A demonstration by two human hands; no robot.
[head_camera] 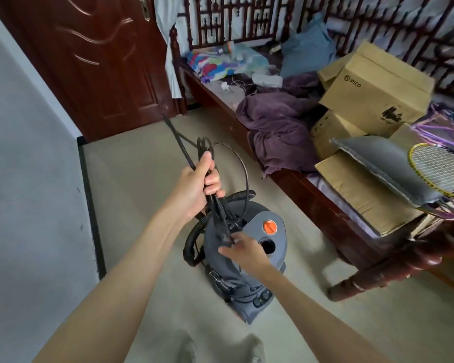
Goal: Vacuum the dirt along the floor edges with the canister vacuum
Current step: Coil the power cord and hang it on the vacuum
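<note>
Grey plastic canister vacuum (244, 260) stands on the pale floor (147, 179) near the bed's footboard end, its lid bearing an orange knob (269, 227) and an open round port beside it. Black ribbed hose (192, 244) loops off the canister's left flank and touches the body.

Left hand (198, 187): fingers curled tight round a bundle of looped black power cord (210, 158), held above the canister; one strand runs taut toward the base of the dark wooden door (95, 61). Right hand (243, 251): thumb and fingertips pinch the lower end of the same cord bundle just over the lid; other fingers partly curled.

Floor edges: a black skirting strip (89, 205) runs along the grey wall (24, 153) on the left, meeting the door frame at the far corner. Open floor lies between that wall and the canister.

Right side: wooden bed frame (351, 271), its rail close to the canister. On the bed lie a purple blanket (278, 127), cardboard boxes (375, 87) and a yellow-rimmed racket (440, 169)
</note>
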